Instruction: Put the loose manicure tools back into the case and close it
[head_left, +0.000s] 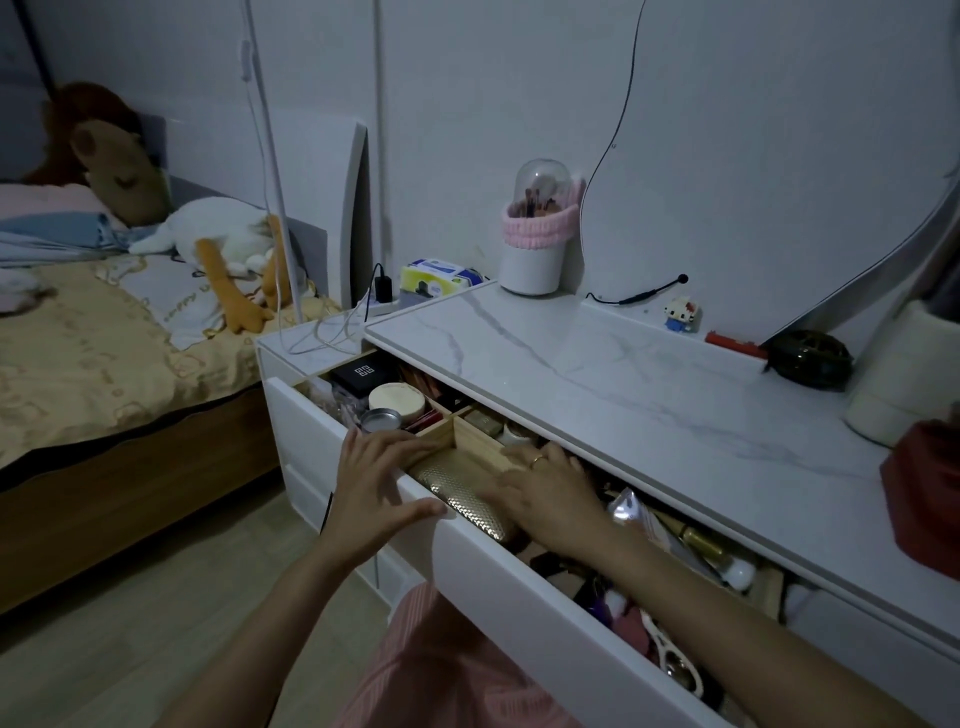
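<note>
A gold, textured manicure case (457, 491) lies closed in the open white drawer (498, 577), against a wooden divider (470, 441). My left hand (376, 480) is spread over the case's left end, fingers reaching onto the divider and thumb stretched along the drawer's front edge. My right hand (548, 499), with a ring on one finger, rests flat on the right part of the case and covers it. No loose manicure tools can be made out.
The drawer holds a black box (363, 373), round compacts (396, 401), tins and assorted cosmetics (691, 551). On the marble top (623, 395) stand a brush holder (537, 234), a small figure (680, 314) and a dark round object (808, 361). A bed (104, 353) lies to the left.
</note>
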